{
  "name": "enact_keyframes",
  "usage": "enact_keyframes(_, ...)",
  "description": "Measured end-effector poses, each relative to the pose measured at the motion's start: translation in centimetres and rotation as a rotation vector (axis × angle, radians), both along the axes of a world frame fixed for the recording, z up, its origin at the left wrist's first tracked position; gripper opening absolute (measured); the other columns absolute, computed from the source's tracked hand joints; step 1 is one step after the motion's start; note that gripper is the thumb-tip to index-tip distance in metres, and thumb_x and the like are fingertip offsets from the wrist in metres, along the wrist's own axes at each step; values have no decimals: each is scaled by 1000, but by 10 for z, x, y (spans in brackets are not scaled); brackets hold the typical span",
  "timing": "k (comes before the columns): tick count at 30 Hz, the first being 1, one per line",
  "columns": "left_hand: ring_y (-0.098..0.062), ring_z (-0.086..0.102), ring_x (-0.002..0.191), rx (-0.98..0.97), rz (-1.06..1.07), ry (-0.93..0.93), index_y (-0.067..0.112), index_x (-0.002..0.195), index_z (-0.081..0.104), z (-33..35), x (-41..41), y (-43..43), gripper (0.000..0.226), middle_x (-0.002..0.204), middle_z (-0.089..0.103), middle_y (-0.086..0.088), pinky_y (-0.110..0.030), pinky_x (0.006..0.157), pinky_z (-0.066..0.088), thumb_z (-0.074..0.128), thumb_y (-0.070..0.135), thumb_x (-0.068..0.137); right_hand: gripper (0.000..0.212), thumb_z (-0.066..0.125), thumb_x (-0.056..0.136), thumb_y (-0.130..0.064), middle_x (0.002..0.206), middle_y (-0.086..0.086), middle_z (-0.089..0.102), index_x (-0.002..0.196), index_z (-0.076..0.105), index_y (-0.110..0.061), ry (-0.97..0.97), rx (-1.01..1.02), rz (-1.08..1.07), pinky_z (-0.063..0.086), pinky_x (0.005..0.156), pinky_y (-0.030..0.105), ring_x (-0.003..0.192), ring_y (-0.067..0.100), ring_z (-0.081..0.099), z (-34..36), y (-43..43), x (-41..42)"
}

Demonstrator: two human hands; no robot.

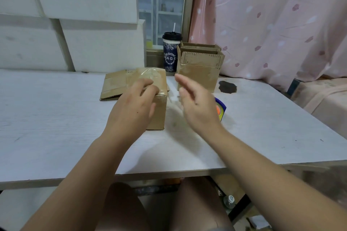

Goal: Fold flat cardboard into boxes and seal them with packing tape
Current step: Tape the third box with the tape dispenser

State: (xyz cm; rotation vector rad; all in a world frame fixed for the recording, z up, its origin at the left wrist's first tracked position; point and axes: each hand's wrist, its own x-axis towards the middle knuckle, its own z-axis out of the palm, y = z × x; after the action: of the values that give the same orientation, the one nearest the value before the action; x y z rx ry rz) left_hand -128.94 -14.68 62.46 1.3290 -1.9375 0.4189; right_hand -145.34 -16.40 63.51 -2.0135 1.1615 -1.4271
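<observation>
We note a small cardboard box (pixel 158 112) standing closed on the white surface (pixel 56 118), near its middle, with clear packing tape (pixel 150 76) glossy across the top. The left hand (pixel 135 101) rests on this box, its fingers curled over the near top edge onto the taped flaps. The right hand (pixel 195 105) hovers just beside the box, fingers straight and spread. It is blurred and we see nothing held in it.

Between the box and the right hand something translucent shows, and we cannot tell whether it is a tape strip. A blue and orange tape roll (pixel 222 108) lies on the surface, partly hidden behind the right hand.

Flat cardboard (pixel 112 86) lies behind the box, touching it. Farther back, two open-topped boxes (pixel 199 73) stand one behind the other. A dark lidded cup (pixel 171 52) with a straw stands beside them. A dark stain (pixel 227 87) marks the surface near the front open box. A pink curtain (pixel 272 24) hangs on the right.
</observation>
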Motion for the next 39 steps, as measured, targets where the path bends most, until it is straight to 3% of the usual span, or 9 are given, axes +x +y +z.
enact_keyframes(5, -33, 61, 71, -39, -41, -18, 4, 90, 66, 3, 2, 2, 11, 88, 64, -10, -39, 54, 52, 57, 6, 85, 56, 43, 95, -28, 150, -4, 38, 147, 31, -14, -128, 195, 101, 28, 116, 34, 138, 5, 33, -25, 14, 30)
enact_keyframes(8, -32, 60, 66, -43, -49, -20, 5, 84, 65, 2, 1, 1, 30, 80, 65, -9, -39, 51, 50, 40, 21, 88, 55, 44, 99, -16, 152, -9, 33, 150, 23, -18, -191, 229, 100, 24, 116, 24, 138, -1, 28, -29, 19, 36)
enact_keyframes(11, -32, 56, 60, -67, -12, -40, 3, 76, 62, 0, -1, -1, 20, 69, 62, -10, -38, 49, 48, 46, 11, 85, 68, 46, 97, -9, 154, -12, 22, 152, 8, -22, -147, 258, 87, 17, 111, 10, 138, -6, 17, -37, 25, 41)
enact_keyframes(15, -31, 53, 54, -90, 24, -25, 1, 73, 62, -1, -2, -1, 8, 63, 59, -10, -34, 48, 43, 56, -2, 79, 95, 50, 91, -4, 160, -10, 2, 142, -21, -39, -12, 376, 178, 21, 118, 31, 145, 11, 15, -56, 33, 49)
enact_keyframes(22, -28, 60, 63, -120, -12, -18, 6, 83, 68, 1, 8, 9, 28, 76, 67, -5, -28, 50, 42, 44, 20, 90, 60, 44, 95, -4, 149, -17, 30, 148, 27, -25, -233, 314, 46, 25, 115, 24, 136, -5, 27, -33, 20, 27)
enact_keyframes(29, -21, 65, 77, 2, -6, 303, 10, 89, 73, 7, 4, 16, 8, 86, 72, 0, -18, 70, 39, 65, 11, 86, 38, 42, 97, 1, 134, 1, 57, 125, 62, -15, 130, 74, 180, 30, 107, 11, 130, -1, 39, -10, -22, 14)
enact_keyframes(33, -4, 50, 118, 183, -86, 364, 22, 102, 71, 8, 15, 18, 22, 119, 59, 15, -1, 90, 30, 73, 18, 80, 37, 44, 94, 5, 129, -3, 60, 118, 67, -11, 134, 66, 222, 28, 106, 8, 129, -1, 41, -15, -30, 7)
enact_keyframes(36, 5, 45, 123, 321, -239, 701, 38, 105, 63, 8, 32, 20, 30, 127, 52, 23, -16, 100, 39, 69, 22, 81, 44, 44, 89, 10, 131, -8, 55, 123, 63, -11, 117, 100, 272, 27, 109, 11, 132, 0, 37, -17, -31, 2)
enact_keyframes(39, -6, 61, 109, 363, -323, 1099, 28, 106, 65, 4, 42, 14, 26, 113, 66, 4, -30, 95, 50, 50, 9, 96, 47, 47, 86, 9, 135, -10, 51, 127, 60, -11, 135, 110, 322, 25, 110, 11, 134, -3, 33, -18, -31, -1)
